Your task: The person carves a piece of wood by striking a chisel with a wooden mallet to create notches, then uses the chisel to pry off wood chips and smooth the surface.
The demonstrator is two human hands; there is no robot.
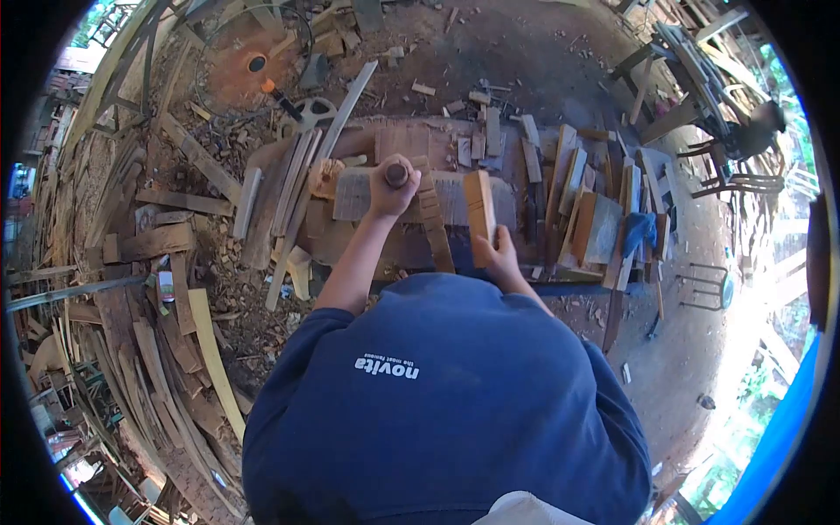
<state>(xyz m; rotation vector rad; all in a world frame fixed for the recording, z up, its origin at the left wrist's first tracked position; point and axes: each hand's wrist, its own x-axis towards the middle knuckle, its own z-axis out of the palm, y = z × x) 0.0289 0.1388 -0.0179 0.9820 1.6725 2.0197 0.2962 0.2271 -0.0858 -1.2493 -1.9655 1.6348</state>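
My left hand (392, 194) is wrapped round an upright tool with a round dark wooden handle (396, 175), seen end-on; the tool's lower part is hidden below the fist. Just right of that fist lies a narrow wooden strip (430, 214) with a row of cross marks or notches. It rests across a thick pale plank (354, 194). My right hand (499, 255) grips the near end of a yellowish rectangular wooden block (479, 206), which has dark lines across its top face. The block is apart from the tool handle.
Several wood pieces (564, 175) stand and lie on the bench's right side, with a blue cloth (640, 233) among them. An orange-and-black tool (280, 98) sits at the far left. Long boards (214, 350) and scraps cover the left floor. A stool (722, 287) stands right.
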